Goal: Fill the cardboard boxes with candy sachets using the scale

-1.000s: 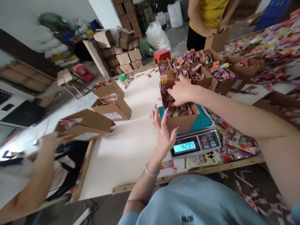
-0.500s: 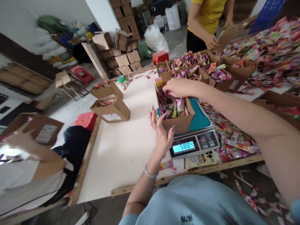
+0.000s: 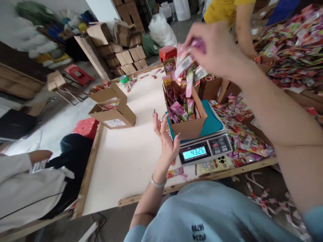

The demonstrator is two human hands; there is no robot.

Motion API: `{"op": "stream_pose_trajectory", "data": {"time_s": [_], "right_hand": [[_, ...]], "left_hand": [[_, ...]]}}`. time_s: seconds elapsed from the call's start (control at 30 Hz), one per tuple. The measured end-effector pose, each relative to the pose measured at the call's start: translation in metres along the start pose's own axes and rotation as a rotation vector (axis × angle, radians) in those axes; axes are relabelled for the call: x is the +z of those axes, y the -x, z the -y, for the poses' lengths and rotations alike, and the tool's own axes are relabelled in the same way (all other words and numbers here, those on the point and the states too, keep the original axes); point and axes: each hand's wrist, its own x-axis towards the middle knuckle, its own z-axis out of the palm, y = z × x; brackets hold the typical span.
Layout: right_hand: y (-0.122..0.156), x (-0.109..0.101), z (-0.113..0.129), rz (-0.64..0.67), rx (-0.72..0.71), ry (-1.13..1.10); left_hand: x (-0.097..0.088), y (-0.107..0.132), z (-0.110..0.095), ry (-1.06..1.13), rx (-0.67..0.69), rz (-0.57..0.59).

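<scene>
My right hand point(image 3: 212, 50) is raised above the far side of an open cardboard box point(image 3: 189, 129), closed on a bunch of small candy packets point(image 3: 185, 65) that hang from the fingers. More pink, purple and green packets point(image 3: 179, 109) lie in the box. It stands on the teal pan point(image 3: 212, 119) of a digital scale point(image 3: 219, 146), whose lit display reads about 4326. My left hand point(image 3: 166, 137) is beside the box's near left corner, palm up with the fingers spread, holding nothing.
Two boxes of packets point(image 3: 113, 114) stand at the table's left edge. Loose packets point(image 3: 249, 144) lie right of the scale, and a large heap point(image 3: 297, 50) rises at the back right. A person in a yellow top point(image 3: 222, 11) is across the table; another person's sleeve point(image 3: 17, 168) shows at left.
My right hand has come up out of the box with a bunch of packets. The scale reading fell from about 5884 to 4326. The box carried by the person at left has gone from view.
</scene>
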Motion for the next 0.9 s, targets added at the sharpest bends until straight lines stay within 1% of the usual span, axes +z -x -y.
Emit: {"op": "stream_pose_trajectory", "data": {"time_s": [0.07, 0.1, 0.13, 0.2, 0.3, 0.43, 0.63, 0.73, 0.9], "right_hand": [[0.012, -0.022, -0.013, -0.139, 0.082, 0.007], [0.019, -0.031, -0.022, -0.182, 0.113, 0.026], [0.025, -0.036, -0.032, -0.203, 0.137, 0.053], [0.038, -0.041, -0.053, -0.208, 0.181, 0.12], [0.053, -0.036, -0.082, -0.172, 0.265, 0.198], [0.068, -0.026, -0.113, -0.132, 0.369, 0.278], [0.081, -0.02, -0.159, -0.108, 0.417, 0.274], [0.086, -0.017, -0.174, -0.098, 0.45, 0.273], [0.089, -0.014, -0.18, -0.095, 0.479, 0.274]], "left_hand": [[-0.001, 0.004, 0.005, 0.026, -0.019, -0.02], [-0.001, 0.006, 0.008, 0.034, -0.031, -0.027], [-0.001, 0.009, 0.01, 0.037, -0.045, -0.033], [0.0, 0.014, 0.015, 0.031, -0.071, -0.042], [0.001, 0.019, 0.017, 0.031, -0.116, -0.041], [0.0, 0.022, 0.016, 0.021, -0.145, -0.028], [-0.003, 0.023, 0.014, -0.005, -0.182, -0.027], [-0.003, 0.026, 0.015, 0.007, -0.196, -0.019], [-0.003, 0.028, 0.014, 0.022, -0.207, -0.006]]}}
